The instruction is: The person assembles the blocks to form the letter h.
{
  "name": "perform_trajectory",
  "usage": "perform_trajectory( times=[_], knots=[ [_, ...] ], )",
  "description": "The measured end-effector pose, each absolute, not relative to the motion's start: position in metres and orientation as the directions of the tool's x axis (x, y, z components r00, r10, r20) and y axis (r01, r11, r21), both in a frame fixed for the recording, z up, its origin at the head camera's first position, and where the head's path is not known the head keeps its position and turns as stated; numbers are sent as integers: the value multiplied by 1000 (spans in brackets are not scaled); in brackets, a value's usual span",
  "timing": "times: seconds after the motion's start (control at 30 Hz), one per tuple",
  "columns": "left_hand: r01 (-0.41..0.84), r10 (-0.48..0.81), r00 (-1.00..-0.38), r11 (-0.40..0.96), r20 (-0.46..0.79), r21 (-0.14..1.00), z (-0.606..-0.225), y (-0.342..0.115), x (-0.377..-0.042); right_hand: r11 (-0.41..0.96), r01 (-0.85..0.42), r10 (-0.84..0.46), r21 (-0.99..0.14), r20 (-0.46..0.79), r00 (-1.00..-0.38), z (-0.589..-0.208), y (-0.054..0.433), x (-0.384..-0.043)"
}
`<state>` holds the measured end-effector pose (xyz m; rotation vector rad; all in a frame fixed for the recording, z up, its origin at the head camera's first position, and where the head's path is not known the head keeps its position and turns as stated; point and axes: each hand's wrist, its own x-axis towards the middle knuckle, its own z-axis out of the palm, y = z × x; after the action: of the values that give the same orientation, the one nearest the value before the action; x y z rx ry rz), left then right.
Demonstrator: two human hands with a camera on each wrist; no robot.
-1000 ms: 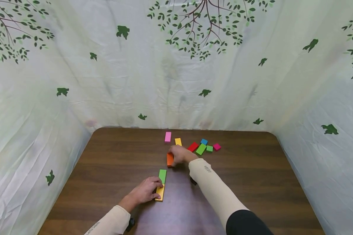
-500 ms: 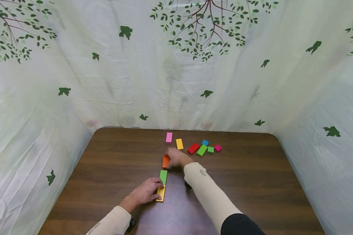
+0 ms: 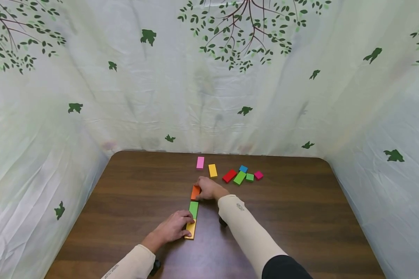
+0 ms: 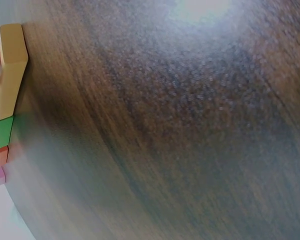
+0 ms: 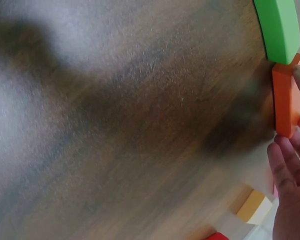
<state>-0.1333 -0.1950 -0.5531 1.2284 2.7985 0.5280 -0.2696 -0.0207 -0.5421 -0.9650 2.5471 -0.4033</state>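
Observation:
My left hand (image 3: 172, 226) holds a yellow block (image 3: 190, 232) at the near end of a row, thumb and fingers set apart along it. Beyond it a green block (image 3: 193, 209) lies end to end. At the far end, my right hand (image 3: 211, 189) pinches an orange block (image 3: 194, 193) between thumb and fingers. In the right wrist view the orange block (image 5: 282, 100) meets the end of the green block (image 5: 280, 30). The left wrist view shows the yellow block (image 4: 12, 70) at its left edge, fingertips beside it mostly cut off.
Farther back on the brown table (image 3: 293, 217) lie a pink block (image 3: 200, 162), another yellow block (image 3: 213, 171), a red block (image 3: 229, 176), a blue block (image 3: 243, 169), two green blocks (image 3: 239, 178) and a magenta block (image 3: 258, 175). A leaf-patterned cloth (image 3: 209, 97) hangs behind.
My right hand has brought the orange block leftward to the far end of the green block and turned it slightly into line. The left hand stays on the yellow block.

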Motion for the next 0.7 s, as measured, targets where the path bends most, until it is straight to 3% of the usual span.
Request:
perform_trajectory(
  times=[0.7],
  knots=[
    [723,724,-677,621,132,301,-555,-196,-133,707,-530,-675,-467,-223,-703,-547,-17,-262]
  ],
)
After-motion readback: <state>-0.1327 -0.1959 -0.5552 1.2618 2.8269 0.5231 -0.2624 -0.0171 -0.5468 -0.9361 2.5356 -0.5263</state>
